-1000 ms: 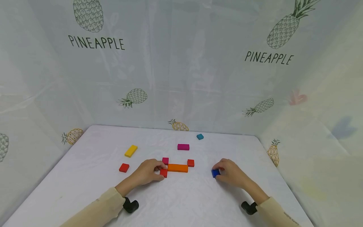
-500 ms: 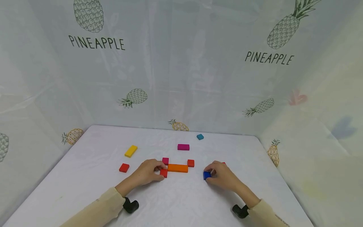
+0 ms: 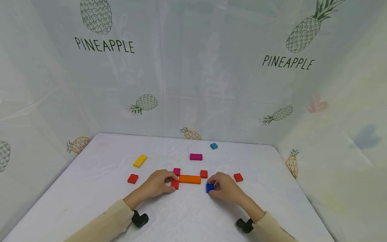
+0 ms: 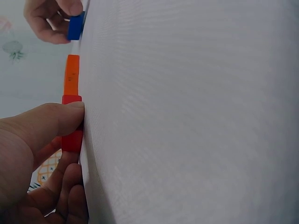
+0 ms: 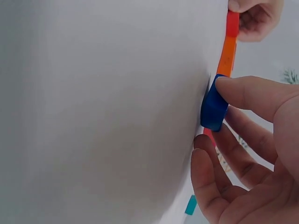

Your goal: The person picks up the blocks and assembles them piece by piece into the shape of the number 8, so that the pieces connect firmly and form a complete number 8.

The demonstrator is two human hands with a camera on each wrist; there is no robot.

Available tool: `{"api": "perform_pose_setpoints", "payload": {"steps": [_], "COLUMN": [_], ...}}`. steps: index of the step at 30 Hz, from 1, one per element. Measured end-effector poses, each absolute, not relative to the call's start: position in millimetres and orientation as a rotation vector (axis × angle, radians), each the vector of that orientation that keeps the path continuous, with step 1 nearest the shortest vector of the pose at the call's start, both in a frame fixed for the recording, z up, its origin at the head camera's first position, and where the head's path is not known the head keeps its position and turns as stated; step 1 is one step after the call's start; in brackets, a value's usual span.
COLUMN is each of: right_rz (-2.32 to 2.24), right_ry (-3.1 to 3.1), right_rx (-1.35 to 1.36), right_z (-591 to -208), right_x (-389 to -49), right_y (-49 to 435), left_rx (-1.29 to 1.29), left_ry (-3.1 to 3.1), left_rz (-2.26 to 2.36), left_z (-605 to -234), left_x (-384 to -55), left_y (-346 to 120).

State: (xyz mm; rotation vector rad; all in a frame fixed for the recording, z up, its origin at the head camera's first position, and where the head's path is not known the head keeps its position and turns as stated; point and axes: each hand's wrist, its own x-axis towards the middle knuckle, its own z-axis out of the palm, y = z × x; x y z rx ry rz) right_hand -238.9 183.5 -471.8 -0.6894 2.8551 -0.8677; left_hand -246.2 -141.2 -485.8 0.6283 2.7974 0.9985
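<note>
My left hand [image 3: 158,183] pinches a red block [image 3: 175,184] between thumb and fingers at the left end of a long orange block [image 3: 189,179]. A magenta block [image 3: 176,171] lies just behind that left end, and another red block sits behind the right end. In my right hand [image 3: 225,188] a blue block [image 3: 210,188] is pinched, a little to the right of the orange block's right end. The right wrist view shows the thumb on one face of the blue block [image 5: 214,105], which is slightly tilted and close over the white cloth.
Farther back lie a purple block [image 3: 196,157] and a teal block [image 3: 214,146]. A yellow block [image 3: 140,161] and a red block are on the left, and one more red block [image 3: 238,177] lies beyond my right hand. Pineapple-print curtain [image 3: 193,84] surrounds the white table [image 3: 181,215].
My right hand has moved left with the blue block, toward the orange block, uncovering the red block at the right. The left hand has kept its place on its red block.
</note>
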Motion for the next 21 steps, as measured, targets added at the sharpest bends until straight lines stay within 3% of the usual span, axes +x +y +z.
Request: {"api": "perform_pose_setpoints", "payload": {"steps": [21], "right_rz": [-0.872], "right_ry": [2.861], "right_rx": [-0.692], "right_z": [-474], "right_x": [-240], "right_y": [163], "left_rx": [0.645], "left_ry": [2.792], "left_rz": [1.004], "left_z": [-484], "left_x": [-246], "left_y": [-141]}}
